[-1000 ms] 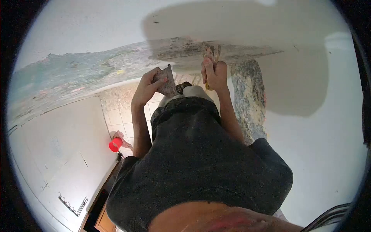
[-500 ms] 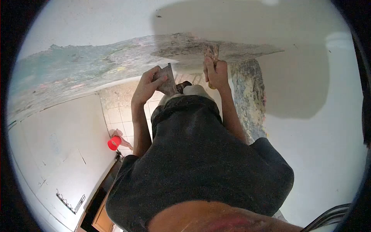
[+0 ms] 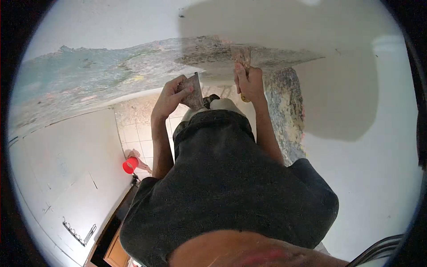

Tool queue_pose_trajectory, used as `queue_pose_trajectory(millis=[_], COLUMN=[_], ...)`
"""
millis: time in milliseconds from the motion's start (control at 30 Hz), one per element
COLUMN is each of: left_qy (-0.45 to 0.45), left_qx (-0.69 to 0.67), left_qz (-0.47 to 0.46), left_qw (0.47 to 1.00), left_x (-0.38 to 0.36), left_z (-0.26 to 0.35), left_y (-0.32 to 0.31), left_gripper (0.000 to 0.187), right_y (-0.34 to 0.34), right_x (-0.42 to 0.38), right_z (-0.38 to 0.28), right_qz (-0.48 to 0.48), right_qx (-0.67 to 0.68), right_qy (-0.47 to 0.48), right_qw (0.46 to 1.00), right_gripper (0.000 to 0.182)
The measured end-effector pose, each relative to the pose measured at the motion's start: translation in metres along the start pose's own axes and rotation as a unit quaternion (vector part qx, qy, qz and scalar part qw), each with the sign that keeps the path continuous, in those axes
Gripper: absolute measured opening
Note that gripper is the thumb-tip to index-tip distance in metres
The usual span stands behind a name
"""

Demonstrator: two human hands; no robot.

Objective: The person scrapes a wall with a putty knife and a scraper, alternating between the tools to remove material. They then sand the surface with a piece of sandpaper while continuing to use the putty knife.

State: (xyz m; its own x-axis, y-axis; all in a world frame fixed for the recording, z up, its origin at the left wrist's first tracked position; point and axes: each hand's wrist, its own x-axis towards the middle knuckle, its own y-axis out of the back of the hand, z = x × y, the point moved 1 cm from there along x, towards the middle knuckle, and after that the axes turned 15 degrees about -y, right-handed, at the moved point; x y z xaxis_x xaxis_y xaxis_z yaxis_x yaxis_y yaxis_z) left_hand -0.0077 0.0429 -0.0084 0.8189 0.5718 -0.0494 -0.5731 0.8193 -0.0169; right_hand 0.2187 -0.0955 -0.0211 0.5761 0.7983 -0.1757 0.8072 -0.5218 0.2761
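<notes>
My left hand (image 3: 168, 99) is closed around a flat, smeared metal putty blade (image 3: 191, 92), held upright in front of my waist with the thumb on its face. My right hand (image 3: 251, 84) grips a putty knife (image 3: 242, 54) by its handle, whose yellowish end shows below the fist. Its broad, stained blade points up and overlaps the scraped strip of wall (image 3: 209, 51). That strip is bare and mottled grey, with greenish and pink patches. The two hands are apart, on either side of my body.
A second scraped patch (image 3: 284, 107) runs down the wall beside my right forearm. Behind my left arm are a tiled floor (image 3: 144, 133) and a red bucket (image 3: 130, 165). A hook rack (image 3: 75, 232) hangs on the white wall at lower left, near a wooden cabinet (image 3: 114, 250).
The putty knife blade has shifted slightly up and left along the wall. My left hand keeps its place with the blade; the whole view has tilted a little.
</notes>
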Motion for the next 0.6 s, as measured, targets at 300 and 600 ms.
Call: queue_pose_trajectory(millis=[300,600], left_qy=[0.013,-0.006], left_qx=[0.007,0.003], left_qz=[0.008,0.016], left_qw=[1.000,1.000], left_x=[-0.008,-0.010], left_z=[-0.003,0.000], left_y=[-0.004,-0.002], left_gripper=[0.019,0.016], right_y=[0.005,0.004], right_x=[-0.001,0.000], right_z=[-0.017,-0.009], right_qz=[-0.026,-0.012], right_qx=[-0.003,0.028], right_qy=[-0.031,-0.019], right_qw=[0.999,0.999], right_gripper=[0.044,0.048])
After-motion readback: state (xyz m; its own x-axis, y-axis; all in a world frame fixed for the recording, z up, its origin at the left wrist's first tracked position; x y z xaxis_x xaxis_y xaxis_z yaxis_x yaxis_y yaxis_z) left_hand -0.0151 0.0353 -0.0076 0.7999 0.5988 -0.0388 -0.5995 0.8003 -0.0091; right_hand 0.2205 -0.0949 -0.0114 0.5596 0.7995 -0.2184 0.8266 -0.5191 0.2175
